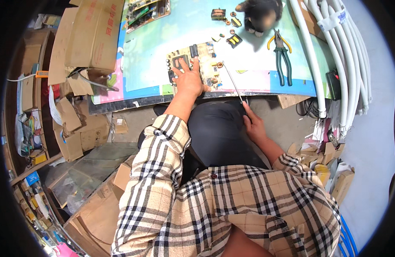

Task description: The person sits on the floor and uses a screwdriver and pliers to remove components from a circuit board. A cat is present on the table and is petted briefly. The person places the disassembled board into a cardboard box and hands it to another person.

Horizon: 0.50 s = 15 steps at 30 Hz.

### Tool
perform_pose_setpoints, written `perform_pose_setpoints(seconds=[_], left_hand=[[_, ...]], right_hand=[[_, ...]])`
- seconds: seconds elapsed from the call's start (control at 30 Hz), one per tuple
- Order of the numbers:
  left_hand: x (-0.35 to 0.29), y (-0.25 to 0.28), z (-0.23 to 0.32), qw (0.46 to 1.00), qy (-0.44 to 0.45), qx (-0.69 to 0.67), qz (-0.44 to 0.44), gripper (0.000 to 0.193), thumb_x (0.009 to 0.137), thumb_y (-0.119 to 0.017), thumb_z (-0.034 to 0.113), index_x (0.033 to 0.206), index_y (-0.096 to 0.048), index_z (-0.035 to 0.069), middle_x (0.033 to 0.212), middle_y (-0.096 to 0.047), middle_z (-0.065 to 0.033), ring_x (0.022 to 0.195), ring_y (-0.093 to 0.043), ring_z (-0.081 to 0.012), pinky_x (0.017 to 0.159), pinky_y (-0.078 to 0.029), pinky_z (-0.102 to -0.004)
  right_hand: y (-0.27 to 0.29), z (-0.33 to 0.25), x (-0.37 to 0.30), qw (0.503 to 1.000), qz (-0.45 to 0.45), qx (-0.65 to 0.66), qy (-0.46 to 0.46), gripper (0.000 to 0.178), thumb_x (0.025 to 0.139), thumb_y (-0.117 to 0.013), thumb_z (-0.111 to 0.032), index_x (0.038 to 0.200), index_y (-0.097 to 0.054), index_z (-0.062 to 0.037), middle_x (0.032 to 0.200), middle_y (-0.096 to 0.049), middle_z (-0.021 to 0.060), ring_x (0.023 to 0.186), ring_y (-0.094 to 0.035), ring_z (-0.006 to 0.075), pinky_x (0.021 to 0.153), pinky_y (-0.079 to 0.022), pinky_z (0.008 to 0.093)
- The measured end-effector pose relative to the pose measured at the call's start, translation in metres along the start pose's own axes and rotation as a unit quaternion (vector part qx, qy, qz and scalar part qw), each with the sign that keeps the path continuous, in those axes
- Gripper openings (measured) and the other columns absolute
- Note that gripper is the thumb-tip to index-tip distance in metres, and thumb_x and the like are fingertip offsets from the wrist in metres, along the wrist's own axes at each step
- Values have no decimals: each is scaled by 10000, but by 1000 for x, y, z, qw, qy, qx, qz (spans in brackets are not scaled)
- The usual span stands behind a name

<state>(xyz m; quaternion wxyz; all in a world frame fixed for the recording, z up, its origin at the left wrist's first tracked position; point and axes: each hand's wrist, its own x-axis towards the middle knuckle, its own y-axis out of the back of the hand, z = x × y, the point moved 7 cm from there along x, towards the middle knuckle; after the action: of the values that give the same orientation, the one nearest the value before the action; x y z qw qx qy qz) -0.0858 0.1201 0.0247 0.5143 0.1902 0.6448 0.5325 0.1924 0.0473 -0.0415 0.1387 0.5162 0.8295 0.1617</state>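
A tan circuit board (211,64) crowded with components lies near the front edge of the table. My left hand (189,80) rests on its left part with the fingers spread, pressing it down and covering some of the components. In my right hand (254,125), closed at the table's front edge, is a screwdriver (233,82) with a long thin metal shaft; its handle is hidden by the fingers. The shaft slants up and left, its tip close to a copper-wound ring coil (219,65) at the board's right side. I cannot tell whether they touch.
Loose transformers and coils (234,40) lie beyond the board. Green-handled pliers (282,60) are to the right, below a small black furry figure (261,15). More boards (147,13) sit far left, by a cardboard box (91,36). White tubes (311,55) line the right edge.
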Motion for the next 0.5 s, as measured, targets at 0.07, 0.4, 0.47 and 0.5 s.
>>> perform_pose_setpoints(seconds=[0.07,0.4,0.47,0.5], left_hand=[[1,0,3,1000,1,8,-3,1253,570,-952,380,1570,-211,229,1617,-43,-283,1438,-116,-580,1064,-325,-697],[6,-8,-1,1000,7,16,0,1261,574,-941,424,1580,-196,271,1622,-51,-261,1429,-114,-596,1066,-314,-698],[6,-7,-2,1000,9,18,2,1258,578,-936,437,1581,-191,285,1626,-47,-253,1435,-116,-585,1073,-314,-689],[6,-6,-1,1000,8,16,-1,1256,579,-935,442,1580,-191,289,1627,-44,-251,1438,-115,-580,1077,-314,-684]], right_hand=[[18,-11,2,1000,-6,-23,-5,537,948,-576,-48,1457,-493,-197,968,-666,189,819,-666,330,780,-526,398],[63,-53,22,989,-51,-142,-8,518,953,-572,-85,1449,-501,-219,902,-641,199,800,-625,391,756,-507,434],[63,-54,28,989,-17,-146,28,519,951,-574,-89,1447,-502,-227,842,-606,190,762,-605,390,732,-495,446],[65,-55,32,988,2,-147,46,520,950,-575,-91,1446,-503,-231,812,-589,185,743,-594,389,720,-490,452]])
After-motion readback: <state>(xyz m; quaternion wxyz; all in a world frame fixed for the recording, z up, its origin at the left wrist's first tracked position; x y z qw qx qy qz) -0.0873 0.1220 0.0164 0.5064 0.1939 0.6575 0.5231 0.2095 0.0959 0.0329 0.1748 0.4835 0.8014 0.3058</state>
